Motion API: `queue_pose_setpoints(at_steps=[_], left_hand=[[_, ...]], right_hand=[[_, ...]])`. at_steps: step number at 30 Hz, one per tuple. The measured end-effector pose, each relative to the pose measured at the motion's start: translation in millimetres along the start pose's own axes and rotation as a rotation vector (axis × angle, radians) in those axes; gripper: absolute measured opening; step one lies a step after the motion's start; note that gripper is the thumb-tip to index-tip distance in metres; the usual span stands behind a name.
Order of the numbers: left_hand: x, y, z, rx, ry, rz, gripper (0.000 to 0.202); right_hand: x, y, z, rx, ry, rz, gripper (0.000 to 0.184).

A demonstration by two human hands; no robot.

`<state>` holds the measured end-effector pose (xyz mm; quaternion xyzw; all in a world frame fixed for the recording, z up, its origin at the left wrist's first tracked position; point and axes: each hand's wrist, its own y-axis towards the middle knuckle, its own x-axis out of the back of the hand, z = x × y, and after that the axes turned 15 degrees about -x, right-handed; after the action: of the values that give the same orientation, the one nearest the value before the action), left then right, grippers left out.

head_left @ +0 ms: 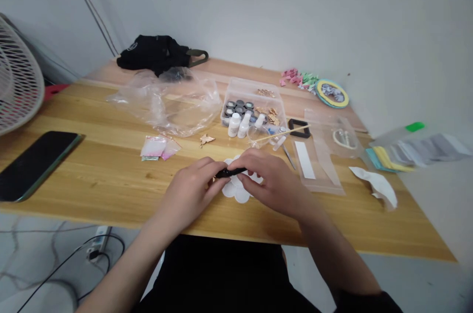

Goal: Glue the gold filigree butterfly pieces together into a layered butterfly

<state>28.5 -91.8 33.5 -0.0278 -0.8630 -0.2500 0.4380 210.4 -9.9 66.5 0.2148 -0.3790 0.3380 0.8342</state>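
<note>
My left hand [192,185] and my right hand [271,180] meet over a white flower-shaped palette [236,191] lying on the wooden table [92,165]. Both hands pinch a small black pen-like tool [231,172] held level between them, the left at its near end and the right at its far end. Fingers of both hands are curled closed around it. The palette is partly hidden under my right hand.
A clear box [253,103] of small pots and bottles stands behind the hands, with a crumpled plastic bag [170,98] to its left. A phone [35,162] lies far left beside a fan [16,81]. Plastic sleeves [320,155], a wooden stick [283,134] and paper [377,186] lie right.
</note>
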Motion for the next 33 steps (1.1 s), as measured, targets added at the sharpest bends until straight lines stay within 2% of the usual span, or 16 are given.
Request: queue_pose_setpoints(at_steps=[5, 9, 12, 14, 16, 18, 20, 22, 25, 27, 31, 33], left_hand=[[0.7, 2.8, -2.3, -0.006, -0.136, 0.022, 0.011], [0.4, 5.3, -4.9, -0.015, -0.272, 0.032, 0.012], [-0.6, 6.5, -7.5, 0.014, -0.379, 0.067, 0.012], [-1.4, 6.4, -8.8, 0.036, -0.435, 0.077, 0.011], [-1.7, 5.9, -9.4, 0.06, -0.476, 0.079, 0.011], [-1.4, 5.4, -9.6, 0.089, -0.52, 0.084, 0.012], [-0.6, 5.4, -9.8, 0.121, -0.56, 0.089, 0.013], [0.0, 5.7, -10.4, 0.142, -0.595, 0.094, 0.014], [-0.2, 6.0, -11.4, 0.149, -0.642, 0.112, 0.015], [-0.9, 6.0, -11.7, 0.15, -0.65, 0.119, 0.016], [-1.8, 6.5, -11.1, 0.15, -0.61, 0.108, 0.016], [-1.8, 7.3, -10.7, 0.146, -0.601, 0.105, 0.016]], right_hand=[[13.5, 2.9, 1.2, 0.053, -0.144, 0.099, 0.021], [19.6, 6.9, 3.5, -0.004, -0.241, 0.163, 0.017], [20.2, 9.6, 2.0, -0.112, -0.31, 0.133, 0.041], [22.1, 9.8, -0.3, -0.147, -0.255, 0.082, 0.042], [26.6, 9.2, -2.4, -0.115, -0.116, 0.07, 0.029], [31.9, 8.8, -3.6, -0.027, 0.009, 0.116, 0.031], [35.2, 9.8, -3.6, 0.054, 0.051, 0.192, 0.022], [35.6, 11.7, -3.1, 0.06, 0.016, 0.222, 0.008], [35.5, 15.2, -3.7, -0.032, -0.087, 0.214, 0.031], [38.7, 17.3, -5.9, -0.033, -0.066, 0.217, 0.03], [48.3, 21.5, -10.9, 0.153, 0.082, 0.312, 0.025], [49.6, 23.3, -11.6, 0.134, 0.016, 0.315, 0.024]])
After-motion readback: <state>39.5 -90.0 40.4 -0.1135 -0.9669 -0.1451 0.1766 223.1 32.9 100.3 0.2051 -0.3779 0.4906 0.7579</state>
